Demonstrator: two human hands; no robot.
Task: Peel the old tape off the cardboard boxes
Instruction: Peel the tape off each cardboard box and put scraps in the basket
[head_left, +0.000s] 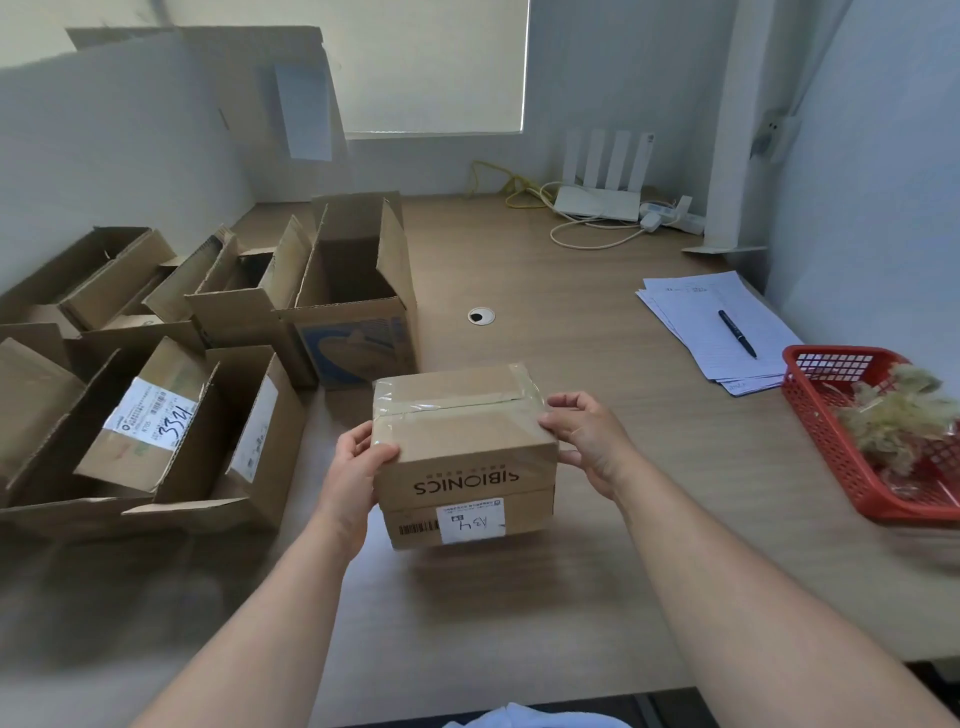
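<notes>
A small closed cardboard box (467, 447) printed SIBIONICS sits in front of me on the wooden desk (597, 364). Clear tape (447, 402) runs along its top seam and wraps over the left and right edges. A white label with handwriting is stuck on its near face. My left hand (358, 457) grips the box's near left corner, thumb on top. My right hand (587, 436) holds the right side, fingers curled against the taped edge.
Several open cardboard boxes (171, 364) crowd the desk's left side. A red plastic basket (852, 457) with crumpled tape stands at the right edge. Papers with a pen (737, 332) lie behind it. A router and cables (597, 202) sit at the back.
</notes>
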